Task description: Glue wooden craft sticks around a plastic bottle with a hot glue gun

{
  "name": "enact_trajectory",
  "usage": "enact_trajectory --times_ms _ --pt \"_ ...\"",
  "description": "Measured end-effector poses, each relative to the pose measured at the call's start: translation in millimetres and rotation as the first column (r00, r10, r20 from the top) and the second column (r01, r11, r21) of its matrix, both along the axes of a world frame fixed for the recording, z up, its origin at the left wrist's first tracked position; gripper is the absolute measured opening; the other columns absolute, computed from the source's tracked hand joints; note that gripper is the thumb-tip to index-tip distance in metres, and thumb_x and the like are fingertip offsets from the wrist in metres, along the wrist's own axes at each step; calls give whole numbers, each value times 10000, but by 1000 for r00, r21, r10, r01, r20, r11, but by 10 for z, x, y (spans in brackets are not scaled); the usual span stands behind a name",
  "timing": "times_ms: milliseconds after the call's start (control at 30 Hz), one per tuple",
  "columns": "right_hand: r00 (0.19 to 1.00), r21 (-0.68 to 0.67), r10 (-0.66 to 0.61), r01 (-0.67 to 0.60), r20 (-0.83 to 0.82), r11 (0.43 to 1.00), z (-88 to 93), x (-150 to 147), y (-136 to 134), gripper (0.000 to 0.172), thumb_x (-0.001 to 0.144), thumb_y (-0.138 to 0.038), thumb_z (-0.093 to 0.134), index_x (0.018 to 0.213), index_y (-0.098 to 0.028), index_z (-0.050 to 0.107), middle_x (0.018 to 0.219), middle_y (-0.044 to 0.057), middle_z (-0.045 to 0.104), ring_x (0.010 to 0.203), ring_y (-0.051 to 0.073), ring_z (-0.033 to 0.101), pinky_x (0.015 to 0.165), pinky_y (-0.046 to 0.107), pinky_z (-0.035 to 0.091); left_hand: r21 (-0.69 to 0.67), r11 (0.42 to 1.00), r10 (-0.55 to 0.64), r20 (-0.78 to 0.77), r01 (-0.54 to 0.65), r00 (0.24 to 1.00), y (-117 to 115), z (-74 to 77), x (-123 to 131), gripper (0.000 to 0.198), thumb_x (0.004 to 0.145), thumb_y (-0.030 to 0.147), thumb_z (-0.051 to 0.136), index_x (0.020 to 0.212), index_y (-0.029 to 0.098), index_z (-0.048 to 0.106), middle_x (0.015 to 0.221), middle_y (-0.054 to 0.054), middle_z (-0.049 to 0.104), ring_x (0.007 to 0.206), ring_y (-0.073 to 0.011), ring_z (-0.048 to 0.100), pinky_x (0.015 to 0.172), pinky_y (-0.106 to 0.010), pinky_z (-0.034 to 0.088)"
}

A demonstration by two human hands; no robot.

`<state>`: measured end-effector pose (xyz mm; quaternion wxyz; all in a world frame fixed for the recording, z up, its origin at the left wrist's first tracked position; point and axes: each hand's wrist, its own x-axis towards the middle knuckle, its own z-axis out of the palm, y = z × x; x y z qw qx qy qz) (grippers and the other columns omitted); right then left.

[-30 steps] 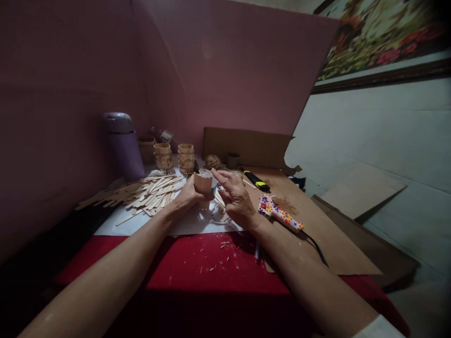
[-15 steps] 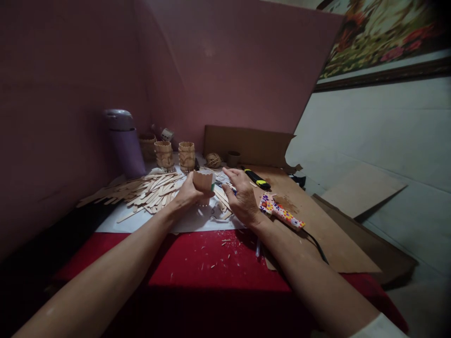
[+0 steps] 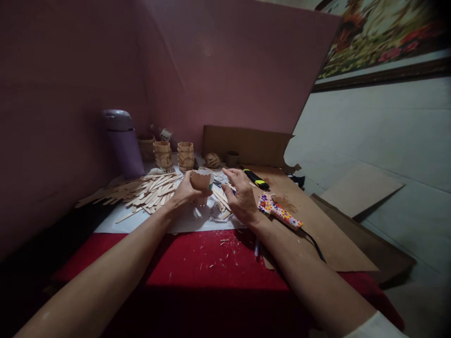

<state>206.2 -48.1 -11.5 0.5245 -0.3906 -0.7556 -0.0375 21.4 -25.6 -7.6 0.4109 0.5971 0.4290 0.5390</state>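
Observation:
My left hand (image 3: 186, 191) is wrapped round a small cup of wooden sticks (image 3: 201, 180), held just above the white sheet (image 3: 148, 220). My right hand (image 3: 240, 195) rests beside it to the right, fingers bent down over a few loose sticks (image 3: 221, 197) on the sheet; whether it grips one is unclear. A large heap of flat wooden sticks (image 3: 141, 190) lies left of the left hand. A flower-patterned glue gun (image 3: 279, 211) lies just right of my right wrist on brown cardboard (image 3: 317, 230).
At the back stand a purple flask (image 3: 123, 143), two finished stick cups (image 3: 175, 156), a twine ball (image 3: 212, 160) and a small dark pot (image 3: 232, 159). A yellow-black cutter (image 3: 256, 179) lies behind my right hand. Wood chips litter the red cloth (image 3: 211, 263). Pink walls close in left and behind.
My right hand moved from beside the cup down and right onto the loose sticks. The left hand has tilted the cup slightly and drawn it a little left.

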Motion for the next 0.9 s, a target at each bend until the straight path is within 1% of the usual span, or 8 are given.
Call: enact_trajectory --times_ms 67,167,300,433,500,600,767,900 --pt "1000 -4 4 -4 -3 1000 2 -3 -4 411 883 -191 553 1291 -177 608 1190 150 599 1138 286 551 1017 492 450 2 1000 0 -6 0 1000 2 -2 1 683 435 263 868 1013 164 516 915 -25 602 807 -183 547 667 -289 444" --pt "1000 -2 8 -8 -6 1000 7 -6 -8 397 882 -190 554 1273 -177 620 1185 149 602 1133 285 557 1010 491 455 -4 999 -51 -5 51 999 11 -6 5 671 443 252 855 1026 155 537 939 -36 620 810 -188 553 688 -305 450" --pt "1000 2 13 -13 -12 1000 17 -8 -12 364 881 -189 560 1235 -189 642 1172 140 606 1128 280 563 1005 486 464 -11 999 -46 4 46 999 11 1 8 678 435 224 840 1044 146 551 950 -36 629 818 -190 554 704 -311 453" --pt "1000 -4 14 -14 -12 1000 21 -11 -14 331 876 -184 572 1194 -209 663 1158 128 612 1121 280 570 996 490 472 -37 997 -73 -6 73 997 6 5 8 664 442 212 828 1047 143 560 952 -39 632 820 -196 562 698 -311 453" --pt "1000 -7 19 -19 -13 1000 21 -11 -15 320 876 -181 574 1180 -211 669 1153 129 614 1115 282 572 991 496 475 -39 998 -57 -11 56 998 7 3 10 668 431 204 829 1040 145 561 943 -39 634 821 -201 566 691 -309 452" --pt "1000 -12 25 -26 -18 1000 20 -7 -15 308 878 -185 572 1169 -206 672 1148 133 616 1112 283 574 985 501 478 -10 999 -37 -19 37 999 11 0 13 667 427 209 836 1034 144 566 941 -43 637 821 -200 565 690 -307 450" --pt "1000 -13 20 -20 -21 1000 17 1 -13 297 879 -188 570 1152 -167 684 1152 155 615 1116 291 571 987 492 476 -21 993 -118 5 118 993 4 12 6 629 462 248 827 1039 136 602 939 -52 652 793 -196 573 675 -314 455" --pt "999 -15 28 -28 -23 999 15 2 -12 297 879 -189 568 1149 -148 685 1148 163 614 1115 291 570 981 491 480 -44 995 -90 -9 89 996 -6 16 1 640 460 227 833 1051 144 602 941 -50 655 791 -197 578 671 -312 457"
